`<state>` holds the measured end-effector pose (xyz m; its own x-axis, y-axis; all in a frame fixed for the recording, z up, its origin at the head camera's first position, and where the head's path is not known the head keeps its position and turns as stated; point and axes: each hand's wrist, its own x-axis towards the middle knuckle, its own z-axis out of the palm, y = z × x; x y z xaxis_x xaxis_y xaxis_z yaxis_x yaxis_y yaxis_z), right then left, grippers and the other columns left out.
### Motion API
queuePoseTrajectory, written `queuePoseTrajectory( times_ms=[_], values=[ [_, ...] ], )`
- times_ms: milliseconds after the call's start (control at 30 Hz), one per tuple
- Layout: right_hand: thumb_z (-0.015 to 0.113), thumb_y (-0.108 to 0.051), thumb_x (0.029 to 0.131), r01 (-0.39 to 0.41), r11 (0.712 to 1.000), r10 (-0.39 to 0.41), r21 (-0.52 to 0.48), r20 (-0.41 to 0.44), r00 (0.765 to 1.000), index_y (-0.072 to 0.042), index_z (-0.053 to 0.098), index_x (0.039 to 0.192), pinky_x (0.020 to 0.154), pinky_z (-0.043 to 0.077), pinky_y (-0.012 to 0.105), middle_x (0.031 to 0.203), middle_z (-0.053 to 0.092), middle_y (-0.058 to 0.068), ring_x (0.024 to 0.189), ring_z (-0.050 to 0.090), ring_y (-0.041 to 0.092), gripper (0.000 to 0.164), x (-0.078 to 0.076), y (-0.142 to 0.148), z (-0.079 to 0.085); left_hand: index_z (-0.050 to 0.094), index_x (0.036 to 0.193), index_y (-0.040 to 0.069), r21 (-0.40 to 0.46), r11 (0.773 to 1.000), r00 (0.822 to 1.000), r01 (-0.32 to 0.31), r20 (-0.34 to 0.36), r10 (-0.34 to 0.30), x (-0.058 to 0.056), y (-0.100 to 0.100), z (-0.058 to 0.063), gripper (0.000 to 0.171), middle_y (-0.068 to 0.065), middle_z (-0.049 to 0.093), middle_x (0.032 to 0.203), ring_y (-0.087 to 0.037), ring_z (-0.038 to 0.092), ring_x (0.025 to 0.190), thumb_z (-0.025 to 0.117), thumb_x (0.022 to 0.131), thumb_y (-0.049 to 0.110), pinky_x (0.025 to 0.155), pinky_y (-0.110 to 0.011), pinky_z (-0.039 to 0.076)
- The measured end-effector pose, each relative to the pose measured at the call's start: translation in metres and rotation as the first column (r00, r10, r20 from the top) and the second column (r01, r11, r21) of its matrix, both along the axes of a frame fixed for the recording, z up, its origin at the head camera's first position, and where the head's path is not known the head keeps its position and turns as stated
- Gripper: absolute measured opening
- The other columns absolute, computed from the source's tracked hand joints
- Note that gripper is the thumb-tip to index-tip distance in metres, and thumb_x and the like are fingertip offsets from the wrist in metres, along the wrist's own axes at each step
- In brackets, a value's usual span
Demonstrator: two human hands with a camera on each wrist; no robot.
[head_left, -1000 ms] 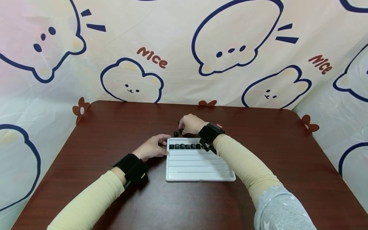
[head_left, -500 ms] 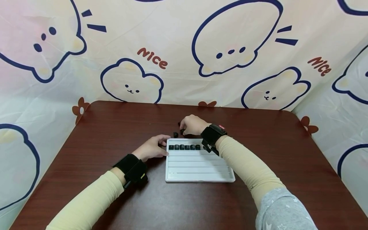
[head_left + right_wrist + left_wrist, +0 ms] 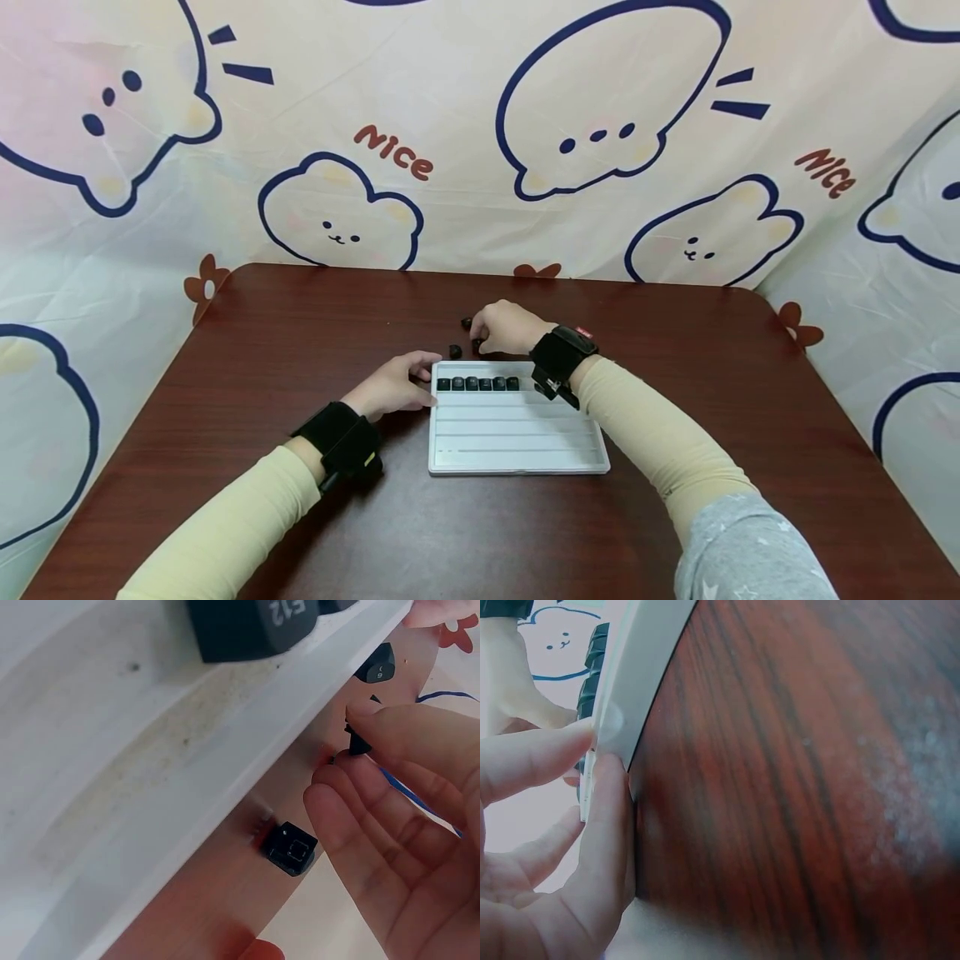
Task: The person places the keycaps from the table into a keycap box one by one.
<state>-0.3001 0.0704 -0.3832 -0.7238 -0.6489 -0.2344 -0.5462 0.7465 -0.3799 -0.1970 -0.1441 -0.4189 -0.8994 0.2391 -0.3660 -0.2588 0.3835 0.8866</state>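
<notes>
Pinching a black keycap (image 3: 358, 741) between thumb and fingers, I hold my right hand (image 3: 508, 327) just beyond the far edge of a white slotted board (image 3: 517, 437) on a dark wooden table (image 3: 480, 542). Whether the piece is clear of the tabletop or touching it, I cannot tell from these angles. My left hand (image 3: 393, 387) sits at the board's left edge, thumb and fingers spread apart and touching the rim, as if to steady it.

Along the board's far ledge, six black keycaps (image 3: 472, 384) show in a line, running from near the left edge toward my right wristband (image 3: 561, 353). Off the board, a loose keycap (image 3: 455, 352) lies just past the far left corner, a second keycap (image 3: 467, 323) lies farther back, and a square-marked keycap (image 3: 291, 850) rests on the table beside the far edge.

I judge this the gathering step: pinch made, piece not yet in the row. The next move, in my reading, calls for lifting it over the rim, turning its face outward and seating it without nudging its neighbors.
</notes>
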Motion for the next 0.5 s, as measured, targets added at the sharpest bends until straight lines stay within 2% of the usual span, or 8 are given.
queuePoseTrajectory(
  times_ms=[367, 500],
  values=[
    [0.076, -0.004, 0.092, -0.004, 0.999, 0.004, -0.04, -0.002, 1.0, -0.004, 0.075, 0.115, 0.088, 0.052, 0.037, 0.107, 0.071, 0.008, 0.1, 0.063, 0.023, 0.023, 0.006, 0.012, 0.002, 0.051, 0.147, 0.001, 0.0, 1.0, 1.0, 0.003, -0.001, -0.003, 0.0, 0.0, 0.0, 0.066, -0.018, 0.052, 0.12, -0.027, 0.055, 0.104, 0.074, 0.086, -0.01, 0.081, -0.034, 0.057],
    [0.076, -0.005, 0.091, -0.028, 0.999, 0.028, -0.047, -0.013, 1.0, -0.004, 0.075, 0.114, 0.087, 0.053, 0.036, 0.107, 0.071, 0.007, 0.098, 0.063, 0.022, 0.023, 0.008, 0.018, 0.003, 0.051, 0.147, 0.002, 0.001, 1.0, 1.0, 0.005, 0.0, -0.005, 0.0, 0.0, 0.0, 0.067, -0.018, 0.052, 0.121, -0.028, 0.055, 0.105, 0.075, 0.086, -0.01, 0.081, -0.035, 0.057]
  ],
)
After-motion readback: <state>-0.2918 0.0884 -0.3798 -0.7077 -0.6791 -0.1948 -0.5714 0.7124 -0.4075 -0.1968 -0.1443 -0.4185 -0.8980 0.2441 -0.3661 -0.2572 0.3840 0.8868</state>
